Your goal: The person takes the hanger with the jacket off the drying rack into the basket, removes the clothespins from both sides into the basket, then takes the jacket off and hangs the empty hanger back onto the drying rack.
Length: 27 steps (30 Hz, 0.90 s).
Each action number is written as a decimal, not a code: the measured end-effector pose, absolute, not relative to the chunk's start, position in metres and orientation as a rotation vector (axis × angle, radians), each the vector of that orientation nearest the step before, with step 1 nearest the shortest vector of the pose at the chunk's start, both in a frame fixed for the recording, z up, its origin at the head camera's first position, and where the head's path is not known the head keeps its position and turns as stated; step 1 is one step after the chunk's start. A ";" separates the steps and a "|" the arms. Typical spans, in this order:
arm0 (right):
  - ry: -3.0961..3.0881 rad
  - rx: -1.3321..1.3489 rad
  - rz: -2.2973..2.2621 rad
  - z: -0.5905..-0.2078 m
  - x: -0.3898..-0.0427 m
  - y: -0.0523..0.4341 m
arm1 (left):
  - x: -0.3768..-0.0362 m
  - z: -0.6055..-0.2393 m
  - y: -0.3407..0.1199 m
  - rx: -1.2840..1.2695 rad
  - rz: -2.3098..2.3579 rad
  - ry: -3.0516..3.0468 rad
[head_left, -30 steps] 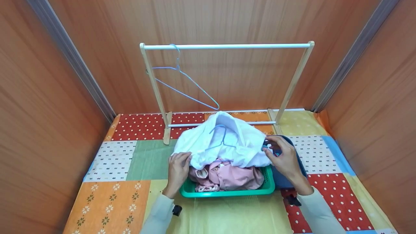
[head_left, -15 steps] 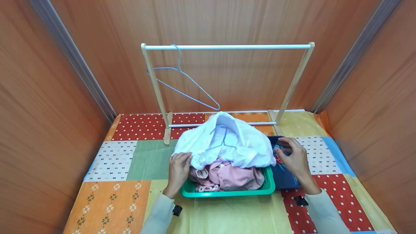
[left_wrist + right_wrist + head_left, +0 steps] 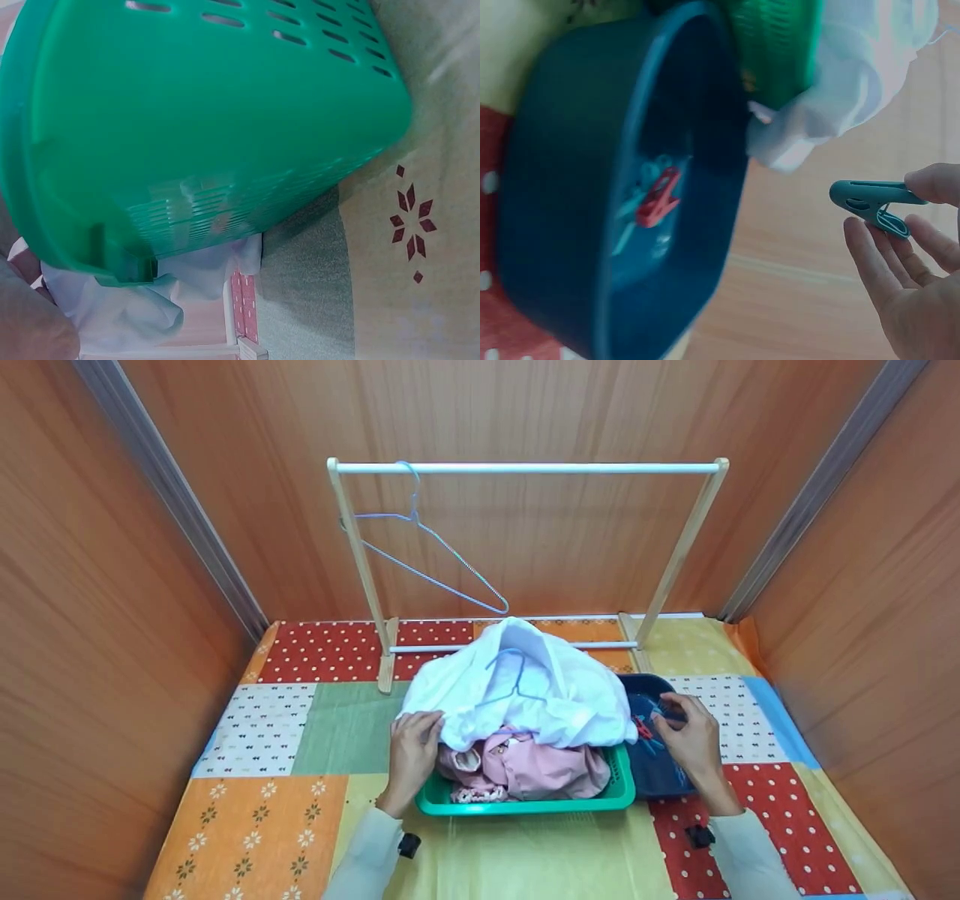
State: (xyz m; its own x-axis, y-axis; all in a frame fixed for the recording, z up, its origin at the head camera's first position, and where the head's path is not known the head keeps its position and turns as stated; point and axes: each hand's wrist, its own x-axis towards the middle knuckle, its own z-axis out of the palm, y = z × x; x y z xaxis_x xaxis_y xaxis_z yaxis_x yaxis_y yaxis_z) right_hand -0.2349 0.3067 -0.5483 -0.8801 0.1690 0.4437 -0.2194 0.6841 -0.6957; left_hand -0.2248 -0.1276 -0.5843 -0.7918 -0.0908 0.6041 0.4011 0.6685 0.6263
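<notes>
A white shirt (image 3: 450, 690) with a blue hanger (image 3: 516, 682) inside its neck lies over a green basket (image 3: 525, 808). Pink clothing (image 3: 551, 769) shows below it in the basket. My left hand (image 3: 412, 750) pinches the shirt's left edge at the basket's side; in the left wrist view only a sliver of this hand shows. Above the navy basin (image 3: 656, 780) my right hand (image 3: 691, 735) pinches a teal clothespin (image 3: 874, 196) between thumb and fingers, apart from the shirt. A red clothespin (image 3: 658, 199) and several blue ones lie in the basin.
Behind the basket stands a wooden drying rack (image 3: 525, 469) with a white rail. One bare hanger (image 3: 457, 556) hangs near its left post. Wood-grain panels close off the back and both sides. A patchwork cloth (image 3: 255, 825) covers the table.
My right hand has moved right and slightly down, from the shirt's right edge to over the basin. The shirt's right edge now hangs free of it. My left hand has stayed in place.
</notes>
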 end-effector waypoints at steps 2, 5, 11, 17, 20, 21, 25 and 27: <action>-2.433 0.010 1.076 -0.553 -0.235 0.310 | -0.225 -0.584 -0.127 -0.238 -1.044 -2.269; -2.461 -0.033 1.073 -0.560 -0.236 0.313 | -0.224 -0.583 -0.127 -0.237 -1.045 -2.269; -2.539 -0.085 1.049 -0.572 -0.237 0.318 | -0.224 -0.583 -0.127 -0.225 -1.073 -2.292; -2.602 -0.073 1.014 -0.582 -0.238 0.322 | -0.225 -0.582 -0.126 -0.219 -1.073 -2.282; -2.644 -0.068 1.011 -0.584 -0.237 0.323 | -0.225 -0.582 -0.126 -0.213 -1.071 -2.284; -2.655 -0.072 1.012 -0.585 -0.237 0.323 | -0.225 -0.582 -0.126 -0.210 -1.070 -2.287; -2.691 -0.094 1.020 -0.589 -0.235 0.323 | -0.224 -0.582 -0.127 -0.206 -1.064 -2.292; -2.695 -0.103 1.022 -0.590 -0.235 0.324 | -0.224 -0.582 -0.127 -0.209 -1.056 -2.291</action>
